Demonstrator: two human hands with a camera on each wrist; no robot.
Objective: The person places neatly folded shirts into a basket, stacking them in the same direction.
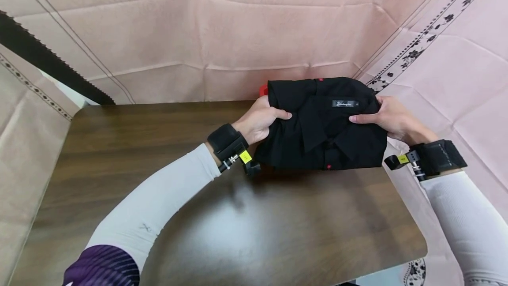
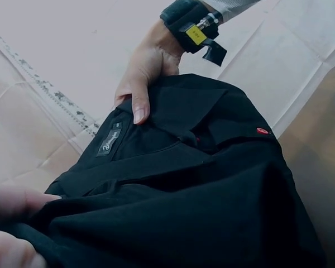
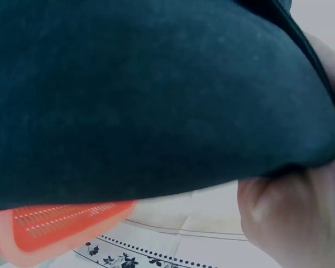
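Note:
A folded black shirt [image 1: 289, 151] with a collar label [image 1: 345, 103] and red buttons is held up over the far right of the table. My left hand [image 1: 259, 120] grips its left side, thumb on top of the cloth. On the opposite side my right hand [image 1: 394, 118] pinches the edge near the collar, thumb over the front. The left wrist view shows the shirt [image 2: 184, 167] between both hands, its collar towards the right hand [image 2: 142, 70]. Dark cloth [image 3: 145, 106] fills most of the right wrist view and hides part of the fingers.
An orange-red slotted basket [image 3: 72, 231] stands behind the shirt; only a bit of its rim [image 1: 263, 90] shows in the head view. The brown wooden table [image 1: 119, 144] lies below. Pink patterned cloth [image 1: 254, 34] hangs behind it and at the sides.

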